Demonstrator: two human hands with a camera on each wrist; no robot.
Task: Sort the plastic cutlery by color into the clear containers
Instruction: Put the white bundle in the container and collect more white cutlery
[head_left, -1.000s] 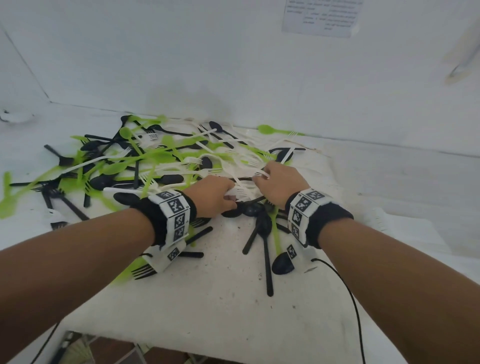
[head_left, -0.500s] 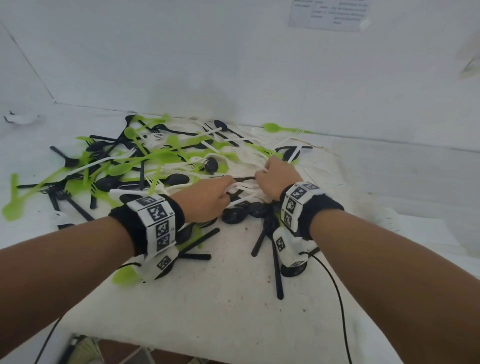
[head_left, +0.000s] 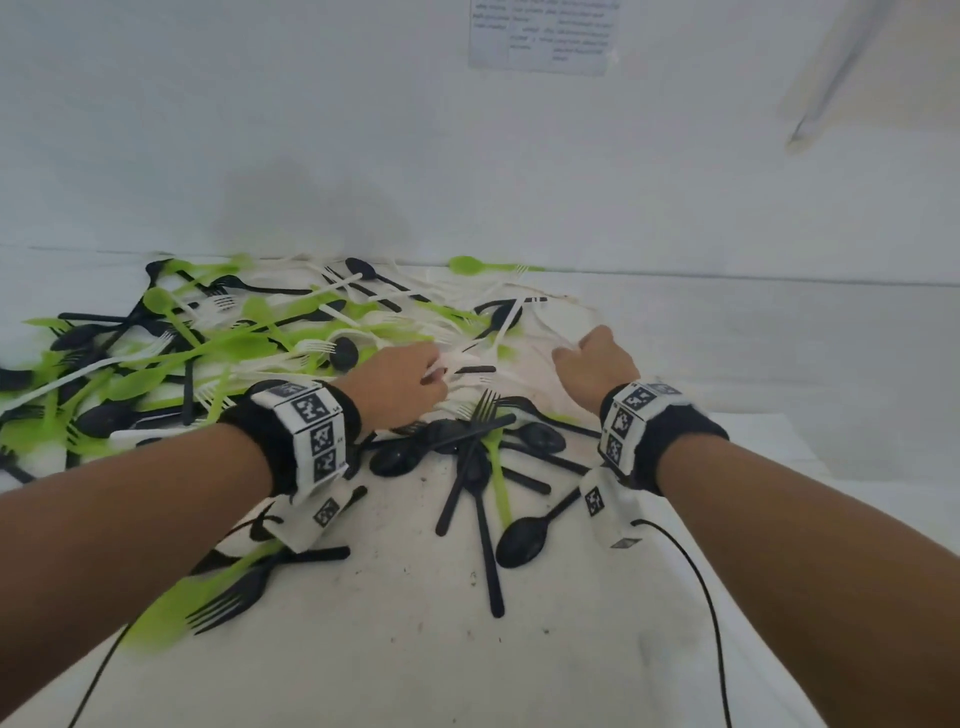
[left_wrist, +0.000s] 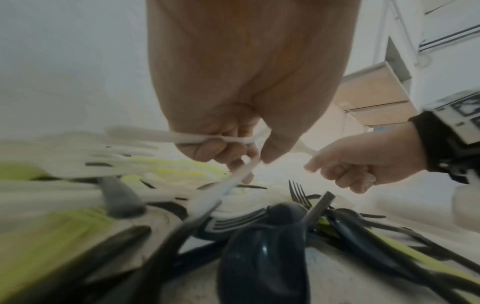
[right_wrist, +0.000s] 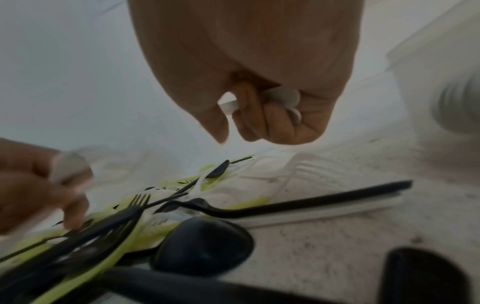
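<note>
Both hands, left hand and right hand, clutch white cutlery; mixed pile mid-frame looks mostly unsorted, containers unseen

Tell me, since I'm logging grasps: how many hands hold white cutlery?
2. The left hand grips white cutlery over the pile; the right hand grips more, to its right.
</note>
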